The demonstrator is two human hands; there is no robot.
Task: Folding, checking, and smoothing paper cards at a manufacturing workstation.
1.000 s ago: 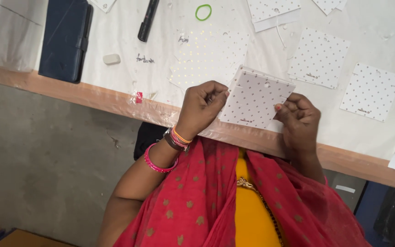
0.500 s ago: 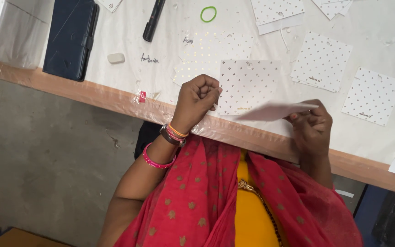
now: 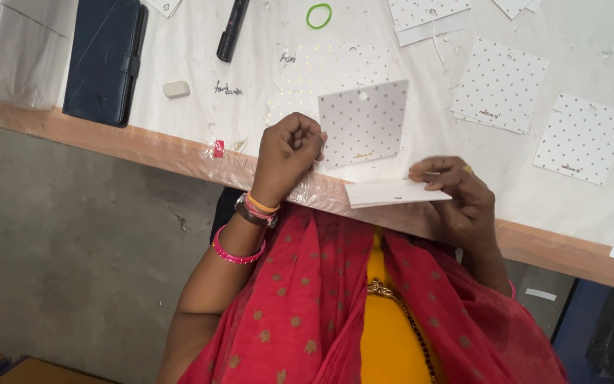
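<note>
Holding a dotted white card [image 3: 364, 122] upright over the table edge [image 3: 143, 146] in the pinched left hand [image 3: 287, 151], right hand [image 3: 456, 195] gripping a flat card stack [image 3: 396, 192] just beside it, she looks mid-sorting; next move likely needs the card aligned onto that stack.

Matt white card stock with tiny printed dots on the held card [image 3: 362, 122], same for the plain-looking stack [image 3: 396, 193]. Thin white paper over the table [image 3: 193, 64], crinkly glossy plastic along the bare wooden edge [image 3: 108, 139]. Leathery dark wallet [image 3: 104, 60], rubbery green band [image 3: 318, 15].
</note>
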